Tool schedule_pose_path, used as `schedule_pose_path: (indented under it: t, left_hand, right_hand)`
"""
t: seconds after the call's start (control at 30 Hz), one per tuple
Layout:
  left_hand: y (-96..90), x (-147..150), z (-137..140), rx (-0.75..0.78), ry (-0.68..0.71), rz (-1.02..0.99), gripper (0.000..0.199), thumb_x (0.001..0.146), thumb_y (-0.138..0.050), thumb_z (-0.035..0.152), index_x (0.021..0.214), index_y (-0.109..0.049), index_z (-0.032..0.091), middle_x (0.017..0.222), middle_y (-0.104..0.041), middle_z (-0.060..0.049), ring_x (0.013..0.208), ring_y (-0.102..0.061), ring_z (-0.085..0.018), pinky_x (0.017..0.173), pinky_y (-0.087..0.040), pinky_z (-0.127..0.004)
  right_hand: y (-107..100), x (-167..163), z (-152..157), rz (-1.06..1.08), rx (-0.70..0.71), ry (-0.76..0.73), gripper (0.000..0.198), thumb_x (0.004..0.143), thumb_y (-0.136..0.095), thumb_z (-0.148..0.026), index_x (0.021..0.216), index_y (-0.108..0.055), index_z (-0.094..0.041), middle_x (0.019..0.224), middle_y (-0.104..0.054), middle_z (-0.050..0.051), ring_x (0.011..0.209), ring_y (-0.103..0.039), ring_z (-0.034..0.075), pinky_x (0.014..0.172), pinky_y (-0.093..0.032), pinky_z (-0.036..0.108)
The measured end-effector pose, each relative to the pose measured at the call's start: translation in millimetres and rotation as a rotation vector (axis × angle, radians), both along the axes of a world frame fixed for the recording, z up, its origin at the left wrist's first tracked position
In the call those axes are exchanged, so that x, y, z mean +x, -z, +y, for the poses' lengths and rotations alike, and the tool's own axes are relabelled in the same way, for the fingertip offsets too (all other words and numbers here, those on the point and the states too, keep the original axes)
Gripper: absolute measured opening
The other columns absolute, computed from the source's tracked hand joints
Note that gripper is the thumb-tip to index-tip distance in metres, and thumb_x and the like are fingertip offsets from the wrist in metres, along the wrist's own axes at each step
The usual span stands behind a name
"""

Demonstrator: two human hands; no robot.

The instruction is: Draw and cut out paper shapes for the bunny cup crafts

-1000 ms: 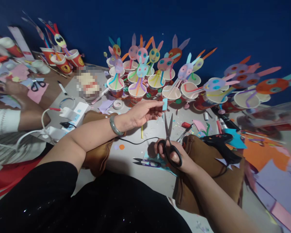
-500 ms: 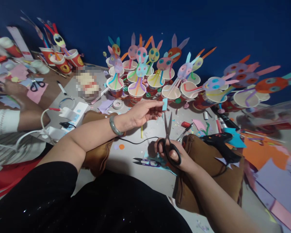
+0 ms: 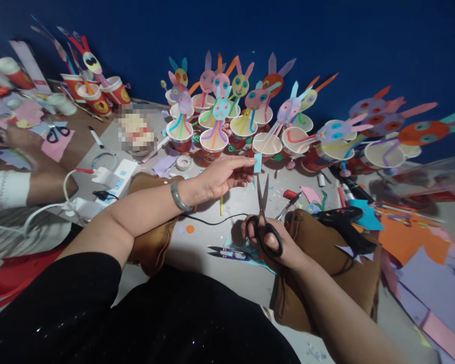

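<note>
Between the fingertips of my left hand point(image 3: 227, 177) is a small light-blue piece of paper point(image 3: 258, 163), held upright. My right hand point(image 3: 280, 245) grips black-handled scissors point(image 3: 263, 217) by their finger loops. The blades point up and stand slightly apart, their tips just below the paper and not around it. Beneath my right hand lie purple thread snips point(image 3: 229, 253) on a light-blue scrap point(image 3: 263, 264). Right of that hand, a black glue gun point(image 3: 345, 222) rests on a brown cushion point(image 3: 326, 278).
Paper cups point(image 3: 214, 144) with colourful paper rabbit figures line the blue wall. A power strip point(image 3: 117, 182) stands at left, near a co-worker's arm point(image 3: 45, 172). Coloured paper sheets point(image 3: 432, 283) lie at right. A black cord point(image 3: 216, 222) crosses the table.
</note>
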State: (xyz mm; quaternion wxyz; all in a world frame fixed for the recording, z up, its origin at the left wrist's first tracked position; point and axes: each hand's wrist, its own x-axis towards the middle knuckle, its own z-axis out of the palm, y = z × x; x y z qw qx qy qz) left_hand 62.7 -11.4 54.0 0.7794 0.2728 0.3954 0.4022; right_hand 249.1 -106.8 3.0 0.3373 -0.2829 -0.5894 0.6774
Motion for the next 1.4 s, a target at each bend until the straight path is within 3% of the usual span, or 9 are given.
schedule_pose_path:
  t: [0.37,0.57,0.77,1.13,1.4]
  left_hand:
    - [5.5,0.3,-1.5,0.081,0.043,-0.005,0.013,0.088,-0.068,0.018,0.077,-0.061,0.014,0.065,-0.062,0.002,0.056,-0.058,-0.006,0.053,-0.041,-0.020]
    - [2.4,0.2,-2.3,0.111,0.023,0.036,0.014,0.088,-0.070,0.020,0.078,-0.061,0.014,0.061,-0.060,0.004,0.052,-0.057,-0.005,0.052,-0.040,-0.018]
    - [5.0,0.1,-4.0,0.196,0.065,0.074,0.019,0.088,-0.071,0.025,0.076,-0.062,0.013,0.056,-0.060,0.004,0.049,-0.055,-0.003,0.051,-0.040,-0.016]
    - [0.7,1.5,-9.8,0.238,0.144,0.124,0.034,0.069,-0.088,0.033,0.075,-0.062,0.012,0.060,-0.063,0.005,0.050,-0.056,-0.003,0.051,-0.041,-0.018]
    - [10.7,0.5,-9.3,0.306,0.241,0.111,0.042,0.065,-0.089,0.044,0.075,-0.065,0.011,0.066,-0.067,0.001,0.053,-0.059,-0.004,0.052,-0.043,-0.018]
  right_hand:
    - [1.4,1.9,0.5,-0.019,0.015,0.002,0.058,0.081,-0.059,-0.077,0.072,-0.057,-0.020,0.068,-0.052,0.003,0.064,-0.045,0.017,0.060,-0.036,0.032]
    - [6.7,3.6,-1.1,-0.011,-0.008,0.018,0.061,0.081,-0.056,-0.079,0.076,-0.060,-0.019,0.077,-0.058,0.006,0.061,-0.043,0.015,0.056,-0.034,0.030]
    - [6.4,1.8,-1.9,0.006,-0.009,0.041,0.060,0.080,-0.057,-0.080,0.069,-0.058,-0.020,0.069,-0.054,0.004,0.067,-0.048,0.019,0.059,-0.037,0.032]
    - [10.0,4.7,-0.5,0.048,-0.051,0.023,0.061,0.079,-0.057,-0.081,0.077,-0.061,-0.020,0.081,-0.060,0.006,0.061,-0.045,0.015,0.055,-0.035,0.030]
    - [19.2,4.3,-2.3,0.138,-0.141,0.018,0.065,0.075,-0.056,-0.085,0.077,-0.059,-0.020,0.078,-0.059,0.005,0.058,-0.043,0.014,0.049,-0.032,0.028]
